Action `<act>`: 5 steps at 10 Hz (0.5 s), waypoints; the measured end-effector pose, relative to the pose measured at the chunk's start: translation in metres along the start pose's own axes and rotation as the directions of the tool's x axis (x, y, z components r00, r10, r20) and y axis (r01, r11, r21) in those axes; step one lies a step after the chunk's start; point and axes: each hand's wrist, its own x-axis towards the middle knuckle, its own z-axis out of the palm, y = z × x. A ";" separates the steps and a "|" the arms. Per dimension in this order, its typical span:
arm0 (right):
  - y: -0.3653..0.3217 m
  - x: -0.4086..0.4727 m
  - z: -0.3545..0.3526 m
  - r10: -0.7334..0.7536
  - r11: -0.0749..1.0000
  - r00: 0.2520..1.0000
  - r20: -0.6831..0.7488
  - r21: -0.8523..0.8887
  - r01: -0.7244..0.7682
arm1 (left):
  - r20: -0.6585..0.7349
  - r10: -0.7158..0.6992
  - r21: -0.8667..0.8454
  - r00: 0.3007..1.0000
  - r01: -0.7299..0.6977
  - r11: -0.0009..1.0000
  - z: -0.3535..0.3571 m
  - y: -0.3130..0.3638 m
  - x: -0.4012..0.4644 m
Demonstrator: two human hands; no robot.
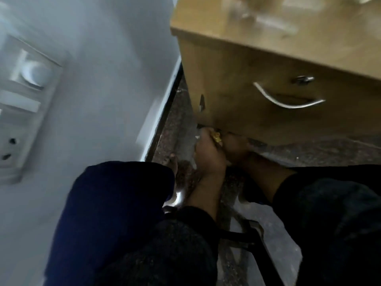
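left hand (208, 150) at cabinet (233, 85) edge, wall (115, 79) near

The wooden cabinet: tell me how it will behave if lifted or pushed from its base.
The wooden cabinet looks like rigid board, so it should move as one stiff piece. It is bulky beside the left hand and right hand at its bottom edge, so probably heavy. Tipped, the front behind the metal handle might come open.

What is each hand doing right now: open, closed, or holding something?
Left hand: fingers curled, gripping the bottom edge of the cabinet.
Right hand: at the same edge; too dark and blurred to tell.
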 end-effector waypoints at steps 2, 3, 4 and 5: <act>-0.036 -0.073 -0.072 -0.064 0.998 0.989 -0.136 -0.020 0.062 | -0.092 0.079 -0.054 0.993 -0.084 0.995 -0.053 0.038 -0.039; -0.056 -0.111 -0.104 -0.098 0.995 0.967 -0.234 -0.019 0.096 | -0.122 0.146 -0.126 0.982 -0.161 0.979 -0.076 0.055 -0.063; -0.065 -0.145 -0.127 -0.118 0.992 0.924 -0.364 0.000 0.126 | -0.126 0.227 -0.198 0.966 -0.248 0.948 -0.095 0.066 -0.087; -0.067 -0.182 -0.147 -0.092 0.989 0.885 -0.456 0.059 0.133 | -0.109 0.283 -0.242 0.953 -0.302 0.922 -0.113 0.072 -0.113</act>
